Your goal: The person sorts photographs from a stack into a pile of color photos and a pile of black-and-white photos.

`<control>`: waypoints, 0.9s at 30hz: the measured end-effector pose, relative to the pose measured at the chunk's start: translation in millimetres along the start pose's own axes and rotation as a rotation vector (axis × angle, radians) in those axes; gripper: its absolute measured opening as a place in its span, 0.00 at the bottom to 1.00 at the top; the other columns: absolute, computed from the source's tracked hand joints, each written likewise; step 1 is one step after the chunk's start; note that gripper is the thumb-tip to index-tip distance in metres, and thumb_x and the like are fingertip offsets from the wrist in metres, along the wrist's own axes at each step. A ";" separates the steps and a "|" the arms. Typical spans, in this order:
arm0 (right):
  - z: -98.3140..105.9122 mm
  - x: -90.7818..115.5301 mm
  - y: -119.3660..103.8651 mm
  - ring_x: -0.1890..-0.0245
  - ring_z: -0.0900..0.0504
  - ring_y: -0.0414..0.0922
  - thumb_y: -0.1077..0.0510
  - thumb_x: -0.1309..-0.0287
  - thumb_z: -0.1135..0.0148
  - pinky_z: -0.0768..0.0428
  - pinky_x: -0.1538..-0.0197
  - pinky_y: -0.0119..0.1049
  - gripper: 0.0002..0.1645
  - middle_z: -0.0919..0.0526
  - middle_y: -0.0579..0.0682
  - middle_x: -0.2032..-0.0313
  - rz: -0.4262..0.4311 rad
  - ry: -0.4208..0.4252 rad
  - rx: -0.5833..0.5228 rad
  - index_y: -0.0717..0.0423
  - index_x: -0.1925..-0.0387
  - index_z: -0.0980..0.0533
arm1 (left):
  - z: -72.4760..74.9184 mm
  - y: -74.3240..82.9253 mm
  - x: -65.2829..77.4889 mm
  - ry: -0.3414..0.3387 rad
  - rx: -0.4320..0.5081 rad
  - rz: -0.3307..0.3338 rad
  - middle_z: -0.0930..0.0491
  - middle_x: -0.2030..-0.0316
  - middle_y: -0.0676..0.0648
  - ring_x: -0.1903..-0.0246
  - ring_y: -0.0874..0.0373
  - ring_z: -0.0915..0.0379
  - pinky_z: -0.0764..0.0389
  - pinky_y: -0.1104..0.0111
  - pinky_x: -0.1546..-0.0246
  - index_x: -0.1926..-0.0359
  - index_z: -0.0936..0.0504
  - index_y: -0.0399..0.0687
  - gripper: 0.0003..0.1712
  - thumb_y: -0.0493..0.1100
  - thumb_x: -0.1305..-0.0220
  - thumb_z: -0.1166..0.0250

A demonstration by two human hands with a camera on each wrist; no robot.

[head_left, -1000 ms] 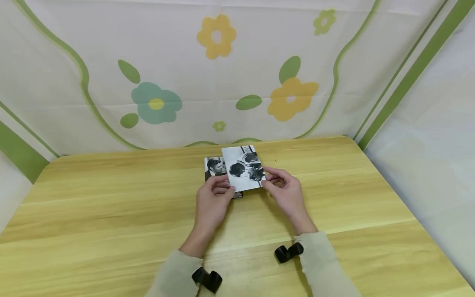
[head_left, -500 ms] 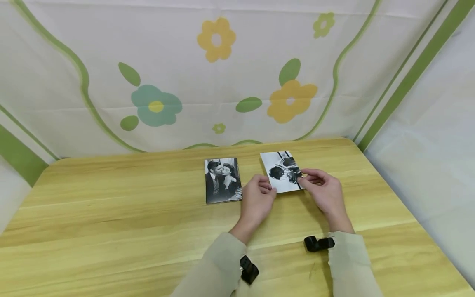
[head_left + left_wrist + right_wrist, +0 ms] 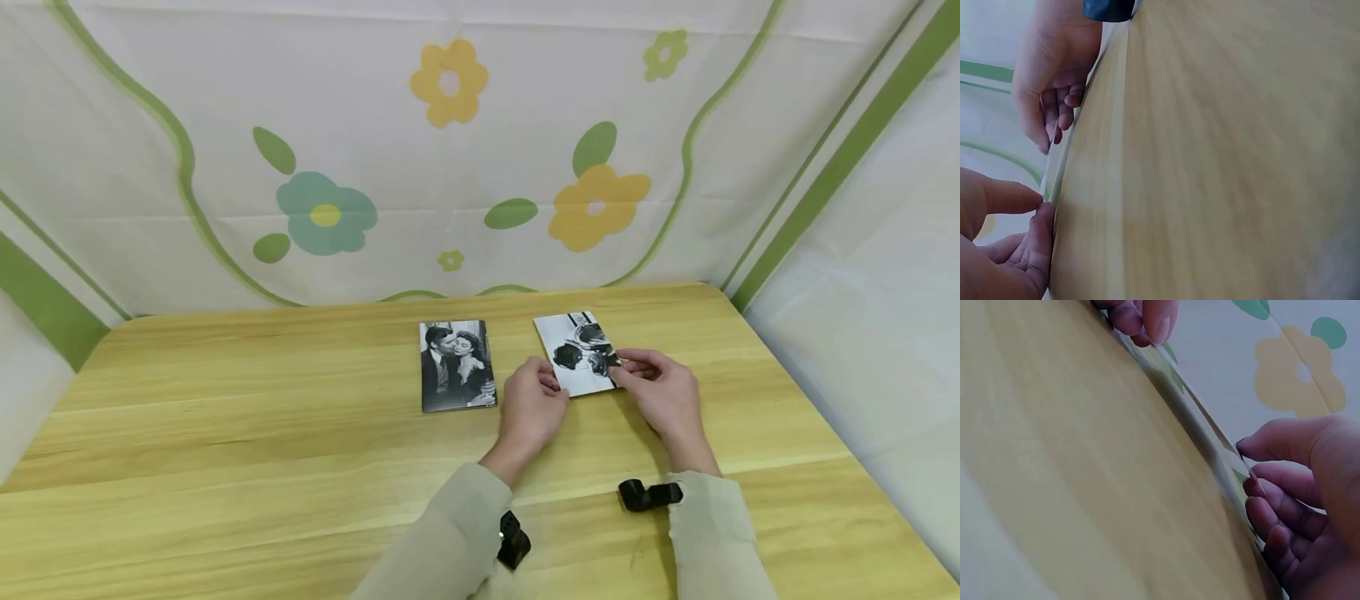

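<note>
A black-and-white photo card (image 3: 577,358) with dark-haired heads on a pale ground is held between both hands at the right of centre. My left hand (image 3: 534,407) pinches its near left corner. On the right edge, the thumb and fingers of my right hand (image 3: 666,402) grip it. Seen edge-on in the right wrist view, the card (image 3: 1210,419) is a thin strip close over the tabletop. To the left lies a small stack of photo cards (image 3: 456,367), its top one showing a couple in black and white. The left wrist view shows the left hand's thumb and fingertips meeting (image 3: 1010,244).
Both cards are near the back of a light wood-grain table (image 3: 247,467). Behind it hangs a white cloth (image 3: 390,150) printed with flowers and green lines. Black wrist cameras (image 3: 649,495) sit at the sleeve cuffs.
Both hands have carried the photo card to the right, off the stack, which now shows whole. Over the last half second the hands have barely moved, while the head view has shifted slightly.
</note>
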State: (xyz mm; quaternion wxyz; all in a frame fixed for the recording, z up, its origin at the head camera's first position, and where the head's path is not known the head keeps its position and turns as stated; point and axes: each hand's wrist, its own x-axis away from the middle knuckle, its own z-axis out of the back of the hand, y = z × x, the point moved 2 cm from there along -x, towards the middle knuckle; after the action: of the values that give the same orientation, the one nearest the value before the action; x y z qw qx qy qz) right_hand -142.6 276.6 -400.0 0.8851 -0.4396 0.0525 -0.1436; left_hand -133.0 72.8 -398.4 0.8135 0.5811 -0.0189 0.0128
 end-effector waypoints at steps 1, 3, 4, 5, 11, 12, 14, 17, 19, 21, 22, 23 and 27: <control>-1.1 -0.3 0.2 0.60 0.20 0.35 0.48 0.36 0.24 0.23 0.58 0.24 0.23 0.12 0.49 0.55 -0.003 0.001 0.006 0.52 0.42 0.13 | 0.2 -0.2 0.0 -0.002 -0.013 -0.002 0.16 0.66 0.48 0.68 0.66 0.21 0.17 0.74 0.62 0.51 0.16 0.35 0.14 0.29 0.38 0.27; -3.5 -1.1 0.5 0.60 0.20 0.35 0.49 0.35 0.25 0.23 0.58 0.24 0.23 0.12 0.49 0.56 -0.003 0.003 0.011 0.52 0.42 0.13 | 1.1 -0.7 -0.5 -0.005 -0.037 -0.006 0.16 0.66 0.47 0.68 0.65 0.21 0.17 0.73 0.62 0.50 0.16 0.35 0.15 0.29 0.38 0.27; -4.4 -1.2 0.4 0.60 0.20 0.36 0.49 0.35 0.25 0.23 0.58 0.24 0.22 0.12 0.48 0.56 -0.005 0.003 0.013 0.52 0.42 0.13 | 1.5 -0.5 -0.6 -0.010 -0.045 -0.004 0.16 0.66 0.48 0.67 0.65 0.21 0.17 0.73 0.62 0.49 0.16 0.35 0.16 0.29 0.38 0.28; -5.0 -1.4 0.8 0.59 0.20 0.37 0.49 0.35 0.25 0.24 0.58 0.24 0.22 0.12 0.48 0.56 -0.008 0.002 0.016 0.51 0.43 0.13 | 1.6 -0.7 -0.6 -0.016 -0.051 -0.002 0.16 0.65 0.48 0.67 0.65 0.21 0.17 0.73 0.61 0.49 0.17 0.35 0.16 0.29 0.38 0.28; -5.4 -1.6 2.6 0.58 0.20 0.40 0.49 0.35 0.26 0.24 0.58 0.24 0.21 0.12 0.49 0.56 -0.007 0.012 0.035 0.52 0.43 0.13 | 2.2 0.4 -0.7 -0.084 -0.041 0.013 0.18 0.62 0.46 0.64 0.63 0.21 0.16 0.72 0.59 0.42 0.19 0.31 0.23 0.29 0.38 0.28; -5.2 -1.4 2.8 0.58 0.20 0.40 0.49 0.35 0.26 0.24 0.59 0.24 0.21 0.12 0.50 0.56 -0.004 0.014 0.039 0.52 0.43 0.13 | 2.3 0.4 -0.7 -0.094 -0.039 0.015 0.18 0.61 0.46 0.64 0.63 0.21 0.16 0.72 0.58 0.41 0.19 0.31 0.24 0.29 0.38 0.28; -5.6 -1.4 3.3 0.58 0.20 0.40 0.50 0.35 0.26 0.24 0.59 0.24 0.21 0.12 0.51 0.56 0.000 0.020 0.043 0.52 0.44 0.13 | 2.4 -0.1 -1.3 -0.108 -0.043 0.016 0.19 0.61 0.46 0.64 0.62 0.21 0.16 0.71 0.58 0.40 0.20 0.31 0.25 0.29 0.39 0.28; -6.4 -1.4 3.9 0.59 0.20 0.40 0.51 0.35 0.26 0.24 0.59 0.24 0.20 0.11 0.51 0.56 0.002 0.027 0.047 0.53 0.44 0.13 | 2.4 -0.7 -1.9 -0.122 -0.054 0.013 0.20 0.61 0.47 0.64 0.63 0.23 0.17 0.72 0.58 0.39 0.20 0.30 0.26 0.30 0.39 0.28; -7.0 -1.3 4.0 0.60 0.20 0.39 0.51 0.35 0.26 0.24 0.60 0.24 0.20 0.11 0.51 0.56 0.004 0.029 0.047 0.54 0.44 0.13 | 2.2 -1.0 -2.2 -0.132 -0.062 0.010 0.21 0.61 0.47 0.64 0.64 0.24 0.18 0.73 0.58 0.38 0.21 0.29 0.28 0.30 0.40 0.28; -7.6 -1.5 3.9 0.60 0.20 0.38 0.51 0.35 0.26 0.24 0.60 0.23 0.20 0.11 0.51 0.56 0.005 0.031 0.048 0.54 0.45 0.13 | 2.0 -1.4 -2.4 -0.138 -0.067 0.006 0.21 0.61 0.47 0.64 0.64 0.25 0.19 0.74 0.59 0.36 0.22 0.28 0.30 0.31 0.40 0.28; -7.9 -1.5 3.7 0.60 0.20 0.38 0.50 0.35 0.26 0.24 0.60 0.24 0.20 0.11 0.51 0.57 0.010 0.031 0.048 0.54 0.45 0.13 | 1.9 -1.6 -2.4 -0.142 -0.070 0.005 0.22 0.60 0.47 0.64 0.64 0.25 0.20 0.74 0.59 0.35 0.22 0.28 0.31 0.31 0.40 0.28; -8.0 -1.2 3.1 0.61 0.21 0.37 0.50 0.35 0.26 0.24 0.60 0.24 0.20 0.11 0.51 0.57 0.012 0.031 0.051 0.54 0.45 0.13 | 1.7 -1.9 -2.5 -0.144 -0.073 0.002 0.22 0.60 0.47 0.65 0.64 0.26 0.20 0.74 0.59 0.35 0.23 0.28 0.31 0.31 0.40 0.28; -8.5 -1.2 2.2 0.61 0.20 0.37 0.50 0.36 0.25 0.25 0.60 0.24 0.20 0.11 0.50 0.57 0.020 0.040 0.064 0.54 0.46 0.12 | 2.0 -2.8 -2.7 -0.151 -0.081 -0.008 0.23 0.61 0.47 0.65 0.64 0.27 0.22 0.74 0.60 0.34 0.23 0.28 0.32 0.32 0.40 0.29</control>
State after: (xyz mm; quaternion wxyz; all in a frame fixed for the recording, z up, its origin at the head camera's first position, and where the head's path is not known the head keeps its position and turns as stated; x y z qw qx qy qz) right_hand -145.2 271.7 -407.0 0.8989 -0.4075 0.0701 -0.1450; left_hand -135.6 70.1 -400.5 0.8328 0.5470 -0.0784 -0.0350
